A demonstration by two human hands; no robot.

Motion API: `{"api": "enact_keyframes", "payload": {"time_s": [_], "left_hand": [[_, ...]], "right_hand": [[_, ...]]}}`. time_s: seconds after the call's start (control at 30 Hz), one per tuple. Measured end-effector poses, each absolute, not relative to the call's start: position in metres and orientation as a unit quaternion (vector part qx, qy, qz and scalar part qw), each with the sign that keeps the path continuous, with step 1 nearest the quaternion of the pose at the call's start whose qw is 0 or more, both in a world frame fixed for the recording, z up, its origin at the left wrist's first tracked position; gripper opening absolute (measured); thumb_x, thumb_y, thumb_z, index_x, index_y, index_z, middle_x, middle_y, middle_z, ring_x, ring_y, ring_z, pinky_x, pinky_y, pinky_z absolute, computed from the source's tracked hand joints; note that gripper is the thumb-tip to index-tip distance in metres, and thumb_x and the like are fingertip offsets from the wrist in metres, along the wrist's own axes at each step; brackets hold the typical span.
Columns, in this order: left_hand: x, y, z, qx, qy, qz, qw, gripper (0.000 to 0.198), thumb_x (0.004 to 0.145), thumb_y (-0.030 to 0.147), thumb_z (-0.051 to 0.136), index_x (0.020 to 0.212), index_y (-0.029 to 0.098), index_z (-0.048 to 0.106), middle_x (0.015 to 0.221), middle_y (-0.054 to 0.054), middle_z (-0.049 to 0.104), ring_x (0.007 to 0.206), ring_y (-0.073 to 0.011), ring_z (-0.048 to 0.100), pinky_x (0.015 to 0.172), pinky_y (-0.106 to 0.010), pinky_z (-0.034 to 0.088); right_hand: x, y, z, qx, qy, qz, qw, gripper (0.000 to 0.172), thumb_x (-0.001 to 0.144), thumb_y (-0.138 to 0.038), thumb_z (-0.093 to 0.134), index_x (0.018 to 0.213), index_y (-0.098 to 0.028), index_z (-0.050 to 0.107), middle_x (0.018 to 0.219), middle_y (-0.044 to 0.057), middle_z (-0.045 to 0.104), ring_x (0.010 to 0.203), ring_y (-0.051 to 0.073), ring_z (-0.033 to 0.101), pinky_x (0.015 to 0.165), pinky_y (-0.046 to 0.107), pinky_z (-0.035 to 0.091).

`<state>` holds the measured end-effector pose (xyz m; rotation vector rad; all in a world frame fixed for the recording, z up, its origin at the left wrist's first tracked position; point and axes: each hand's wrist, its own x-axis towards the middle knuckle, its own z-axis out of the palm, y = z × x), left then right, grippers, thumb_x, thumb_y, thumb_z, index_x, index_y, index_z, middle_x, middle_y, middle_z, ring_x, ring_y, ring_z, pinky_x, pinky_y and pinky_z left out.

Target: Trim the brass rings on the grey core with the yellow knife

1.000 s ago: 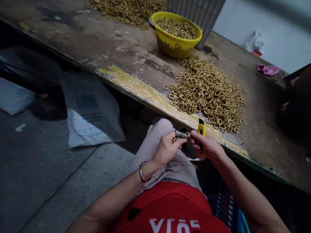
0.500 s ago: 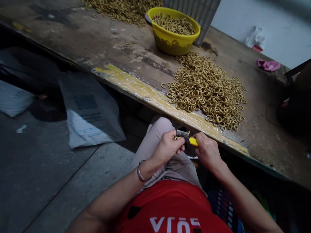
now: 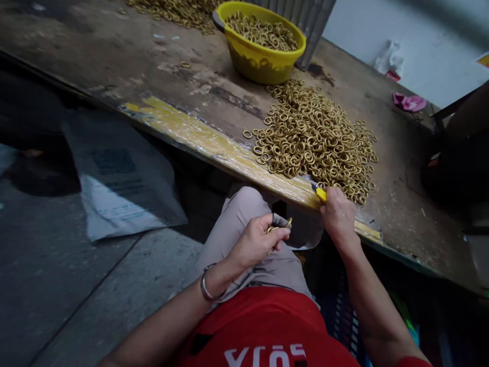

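Observation:
My left hand (image 3: 256, 240) is closed over my lap, pinching brass rings (image 3: 282, 224) with a taped fingertip showing. My right hand (image 3: 338, 214) is closed round a yellow utility knife (image 3: 320, 192), whose tip points at the near edge of a big heap of brass rings (image 3: 315, 137) on the worn wooden bench (image 3: 160, 56). The right hand rests at the bench's taped front edge (image 3: 214, 145). A metal bangle (image 3: 206, 288) circles my left wrist.
A yellow tub (image 3: 263, 58) full of rings stands behind the heap, with another spread of rings (image 3: 171, 9) at the far left. A grey slatted crate (image 3: 309, 12) is behind the tub. A pink cloth (image 3: 408, 102) lies far right. Printed sacks (image 3: 118, 178) lie on the concrete floor.
My right hand has drawn the yellow knife away from the left hand and up to the bench edge beside the ring heap. The left hand stays over my lap holding its rings.

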<state>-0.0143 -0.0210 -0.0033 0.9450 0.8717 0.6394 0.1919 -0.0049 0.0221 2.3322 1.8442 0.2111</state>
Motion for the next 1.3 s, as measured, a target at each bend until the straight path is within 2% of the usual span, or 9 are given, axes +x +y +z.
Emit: {"api": "enact_keyframes", "payload": {"time_s": [0.17,0.27,0.43,0.53,0.7,0.87,1.0,1.17,1.3], "left_hand": [[-0.011,-0.013,-0.010,0.297,0.315,0.322,0.842,0.034,0.070,0.039,0.078,0.076,0.015,0.054,0.058,0.004,0.056,0.043,-0.0044,0.042,0.034,-0.014,0.024],[-0.015,-0.008,-0.016,0.261,0.274,0.332,0.864,0.032,0.074,0.036,0.077,0.086,0.016,0.055,0.066,0.002,0.061,0.044,-0.0046,0.046,0.035,-0.013,0.024],[-0.017,-0.003,-0.026,0.233,0.257,0.334,0.876,0.032,0.079,0.042,0.069,0.086,0.012,0.061,0.082,-0.009,0.069,0.056,-0.0108,0.060,0.037,-0.016,0.033],[-0.015,-0.004,-0.026,0.226,0.273,0.335,0.873,0.032,0.077,0.041,0.073,0.084,0.012,0.061,0.078,-0.007,0.069,0.055,-0.0103,0.060,0.037,-0.016,0.033],[-0.016,-0.010,-0.016,0.249,0.245,0.294,0.889,0.031,0.073,0.037,0.078,0.081,0.011,0.063,0.071,-0.004,0.067,0.048,-0.0073,0.054,0.036,-0.016,0.031],[-0.019,-0.015,-0.008,0.255,0.257,0.276,0.890,0.033,0.067,0.033,0.083,0.081,0.011,0.063,0.076,-0.006,0.068,0.050,-0.0062,0.053,0.036,-0.015,0.029],[-0.018,-0.021,-0.005,0.267,0.279,0.293,0.875,0.033,0.068,0.034,0.082,0.082,0.013,0.062,0.075,-0.003,0.065,0.051,-0.0052,0.051,0.038,-0.014,0.026],[-0.013,-0.027,-0.003,0.318,0.297,0.337,0.835,0.033,0.074,0.041,0.076,0.082,0.015,0.058,0.059,0.003,0.056,0.047,-0.0054,0.044,0.039,-0.015,0.026],[-0.014,-0.025,-0.002,0.419,0.323,0.339,0.778,0.028,0.082,0.041,0.067,0.084,0.015,0.056,0.057,0.004,0.054,0.046,-0.0057,0.040,0.043,-0.017,0.029]], "right_hand": [[0.204,0.016,0.015,0.769,0.630,0.070,0.079,0.023,0.086,-0.010,0.047,0.100,-0.015,0.065,0.101,0.011,0.061,0.071,0.017,0.055,0.057,0.028,0.027],[0.208,0.018,0.016,0.751,0.660,0.027,-0.012,0.019,0.085,-0.011,0.048,0.092,-0.014,0.065,0.095,0.010,0.060,0.072,0.017,0.054,0.060,0.028,0.031],[0.200,-0.004,0.029,0.624,0.657,-0.326,-0.269,0.030,0.093,-0.040,0.050,0.075,-0.018,0.060,0.063,-0.002,0.048,0.059,0.012,0.045,0.058,0.025,0.035],[0.186,-0.020,0.034,0.574,0.574,-0.502,-0.299,0.035,0.089,-0.051,0.057,0.081,-0.018,0.061,0.056,-0.005,0.041,0.049,0.009,0.035,0.048,0.023,0.028],[0.175,-0.028,0.029,0.532,0.533,-0.573,-0.324,0.036,0.085,-0.053,0.063,0.081,-0.017,0.062,0.058,-0.005,0.043,0.049,0.008,0.037,0.045,0.022,0.027],[0.172,-0.031,0.029,0.516,0.577,-0.540,-0.330,0.032,0.091,-0.047,0.057,0.081,-0.017,0.061,0.063,-0.003,0.048,0.051,0.009,0.040,0.048,0.023,0.031],[0.168,-0.041,0.033,0.544,0.698,-0.344,-0.313,0.021,0.095,-0.033,0.051,0.087,-0.019,0.064,0.079,0.003,0.060,0.072,0.015,0.056,0.067,0.027,0.043],[0.167,-0.057,0.028,0.597,0.772,-0.127,-0.175,0.026,0.083,-0.009,0.047,0.100,-0.018,0.064,0.092,0.007,0.063,0.078,0.017,0.059,0.068,0.026,0.043],[0.161,-0.059,0.029,0.640,0.763,-0.058,-0.067,0.026,0.084,-0.008,0.047,0.100,-0.018,0.065,0.093,0.006,0.064,0.073,0.016,0.059,0.062,0.025,0.039]]}}
